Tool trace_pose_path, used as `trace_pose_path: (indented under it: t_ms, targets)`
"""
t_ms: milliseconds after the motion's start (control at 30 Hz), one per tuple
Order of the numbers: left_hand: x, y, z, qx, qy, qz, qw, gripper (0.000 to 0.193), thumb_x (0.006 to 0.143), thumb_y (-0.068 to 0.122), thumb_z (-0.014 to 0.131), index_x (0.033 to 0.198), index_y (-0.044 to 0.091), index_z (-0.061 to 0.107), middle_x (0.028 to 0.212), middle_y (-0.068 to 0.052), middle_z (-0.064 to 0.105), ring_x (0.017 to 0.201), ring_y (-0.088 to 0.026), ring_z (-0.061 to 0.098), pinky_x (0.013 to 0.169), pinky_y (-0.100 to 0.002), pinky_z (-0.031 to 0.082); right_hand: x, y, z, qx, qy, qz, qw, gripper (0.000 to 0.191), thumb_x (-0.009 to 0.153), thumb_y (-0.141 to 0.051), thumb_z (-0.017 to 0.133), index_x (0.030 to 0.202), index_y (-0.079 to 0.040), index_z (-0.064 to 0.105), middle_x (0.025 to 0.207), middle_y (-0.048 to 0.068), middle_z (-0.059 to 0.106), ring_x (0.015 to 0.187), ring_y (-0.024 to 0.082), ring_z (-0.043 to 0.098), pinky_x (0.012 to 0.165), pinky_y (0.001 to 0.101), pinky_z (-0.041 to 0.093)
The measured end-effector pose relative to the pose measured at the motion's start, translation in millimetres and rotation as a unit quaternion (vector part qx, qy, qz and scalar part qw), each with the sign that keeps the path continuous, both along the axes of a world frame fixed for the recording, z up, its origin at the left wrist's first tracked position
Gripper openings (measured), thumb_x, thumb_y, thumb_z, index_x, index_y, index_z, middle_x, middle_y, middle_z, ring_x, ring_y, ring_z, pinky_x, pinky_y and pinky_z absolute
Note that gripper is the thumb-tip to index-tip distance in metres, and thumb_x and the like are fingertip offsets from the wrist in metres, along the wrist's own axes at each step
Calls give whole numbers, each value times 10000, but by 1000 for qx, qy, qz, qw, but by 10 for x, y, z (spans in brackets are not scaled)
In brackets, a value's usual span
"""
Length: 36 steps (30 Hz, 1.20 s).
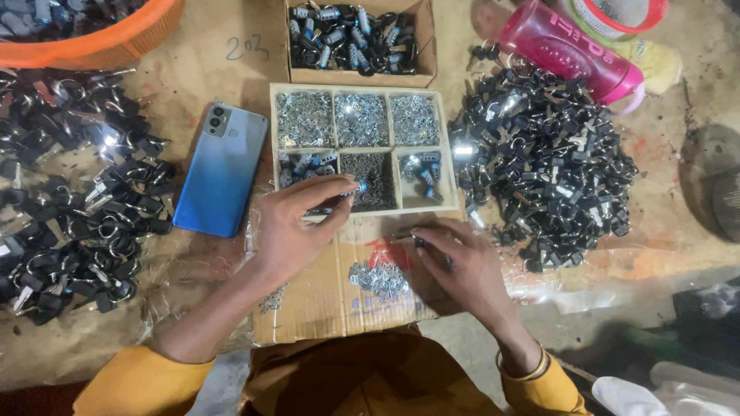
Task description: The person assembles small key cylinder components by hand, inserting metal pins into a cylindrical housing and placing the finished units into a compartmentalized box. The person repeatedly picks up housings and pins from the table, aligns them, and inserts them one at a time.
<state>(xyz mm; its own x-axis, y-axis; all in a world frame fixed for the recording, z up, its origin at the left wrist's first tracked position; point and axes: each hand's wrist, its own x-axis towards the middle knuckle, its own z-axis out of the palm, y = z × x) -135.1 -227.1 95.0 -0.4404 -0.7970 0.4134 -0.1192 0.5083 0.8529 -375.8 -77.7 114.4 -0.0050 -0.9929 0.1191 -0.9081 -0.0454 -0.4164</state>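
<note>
Centre frame, the left hand [297, 223] pinches a small blue-tipped metal cylinder [356, 187] over the six-compartment wooden tray [333, 152]; the right hand [462, 266] grips—probably—a dark slim tool [422, 243] on flattened brown cardboard [339, 293]. Steady alignment matters.

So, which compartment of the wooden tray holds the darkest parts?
The bottom middle compartment of the wooden tray: it holds fine dark pieces, whereas the top three hold shiny silver ones and its two neighbours bluish cylinders.
</note>
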Motion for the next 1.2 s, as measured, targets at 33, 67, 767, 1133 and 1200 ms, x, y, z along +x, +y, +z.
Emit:
trace_pose_path:
  t_ms: [33,67,767,1133,1200]
  targets:
    - [-5,-2,-7,-2,0,0,1000,259,874,17,786,1126,71,767,1161,-109,774,1036,-211,781,917,-306,643,-6,-13,23,5,-2,2,1000,284,849,-190,778,1122,-117,756,1154,90,714,921,274,732,799,387,580]
    - [4,-1,-16,-1,3,-2,1000,257,878,17,786,1129,68,765,1161,-110,775,1041,-211,781,918,-305,643,2,-24,39,10,-4,6,1000,287,852,-191,778,1129,-119,757,1151,93,709,938,281,728,814,390,584]
    - [41,10,6,39,-2,9,999,255,905,84,797,1155,52,763,1131,-113,784,1012,-198,787,889,-308,638,130,-975,230,-42,-9,136,990,193,888,-169,811,1058,-84,774,977,55,709,806,191,658,739,357,534]
    - [55,-90,29,78,10,4,997,266,912,114,794,1164,41,752,1076,-107,800,908,-151,798,796,-271,660,187,-1469,55,-24,-28,135,990,169,799,-147,817,948,-99,751,905,45,676,918,245,605,788,411,405]
    - [46,-107,3,92,10,-2,996,280,913,120,795,1176,35,747,1073,-118,797,907,-156,799,797,-274,665,120,-1500,99,-43,-73,149,985,149,843,-116,803,976,-92,741,919,47,679,906,242,619,788,388,432]
